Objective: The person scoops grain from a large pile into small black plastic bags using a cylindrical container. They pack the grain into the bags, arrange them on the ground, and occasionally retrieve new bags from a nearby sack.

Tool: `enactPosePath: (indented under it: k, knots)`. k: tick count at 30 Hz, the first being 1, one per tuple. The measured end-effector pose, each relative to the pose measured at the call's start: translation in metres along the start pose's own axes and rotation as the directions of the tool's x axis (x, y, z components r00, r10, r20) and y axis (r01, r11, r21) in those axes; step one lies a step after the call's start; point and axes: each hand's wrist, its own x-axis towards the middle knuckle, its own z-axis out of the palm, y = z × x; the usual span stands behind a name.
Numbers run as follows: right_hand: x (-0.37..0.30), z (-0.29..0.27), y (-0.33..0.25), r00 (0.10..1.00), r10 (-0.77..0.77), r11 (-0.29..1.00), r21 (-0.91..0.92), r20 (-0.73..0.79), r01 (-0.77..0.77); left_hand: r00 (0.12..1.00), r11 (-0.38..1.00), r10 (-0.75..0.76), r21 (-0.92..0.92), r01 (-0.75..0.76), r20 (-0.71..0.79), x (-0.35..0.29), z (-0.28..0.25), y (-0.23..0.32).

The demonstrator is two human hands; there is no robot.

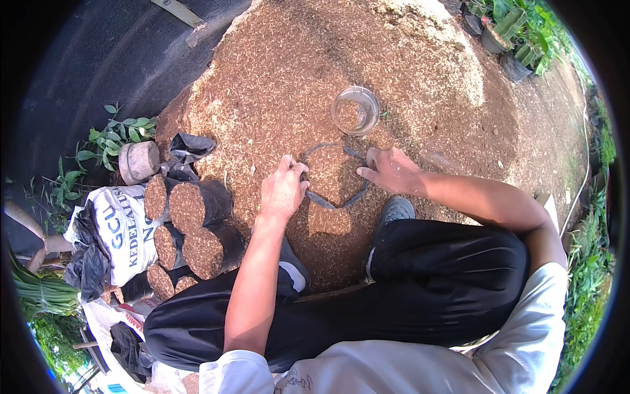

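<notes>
Both hands grip the rim of a black planting bag packed with brown husk: left hand, right hand. Just beyond it, a clear plastic cup lies on the husk heap.

Clear plastic cup sits on the big brown husk mound, part filled with husk. Left of the mound, filled black grow bags lie stacked on their sides, open ends showing brown fill. Crumpled empty black bag above them. Round grey stone-like pot beside a small leafy plant. White printed sack further left. Potted green plants top right. Black netting top left.
</notes>
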Motion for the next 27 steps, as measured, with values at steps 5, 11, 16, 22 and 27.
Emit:
enactPosePath:
  k: [5, 11, 16, 22, 27]
  knots:
    - [-0.004, -0.004, 0.001, 1.0, -0.01, 1.0, 0.0, 0.028, 0.01, 0.996, 0.993, -0.001, -0.114, -0.01, -0.092, 0.003, -0.006, -0.007]
    - [0.001, -0.004, 0.0, 0.999, 0.027, 0.998, -0.057, 0.044, -0.024, 0.963, 0.956, -0.251, -0.131, 0.263, 0.098, 0.009, -0.032, -0.021]
    - [0.012, 0.004, 0.002, 0.994, 0.05, 0.99, -0.135, 0.094, -0.037, 0.906, 0.966, -0.244, 0.004, 0.259, 0.347, 0.003, -0.008, -0.006]
    - [-0.006, -0.01, 0.0, 0.996, 0.061, 0.996, -0.064, 0.06, -0.057, 0.935, 0.975, -0.167, -0.091, 0.205, 0.313, -0.001, -0.03, -0.005]
    - [-0.01, -0.035, -0.005, 0.98, 0.19, 0.947, -0.273, 0.051, -0.17, 0.883, 0.957, -0.285, 0.066, 0.282, 0.373, 0.02, -0.049, -0.001]
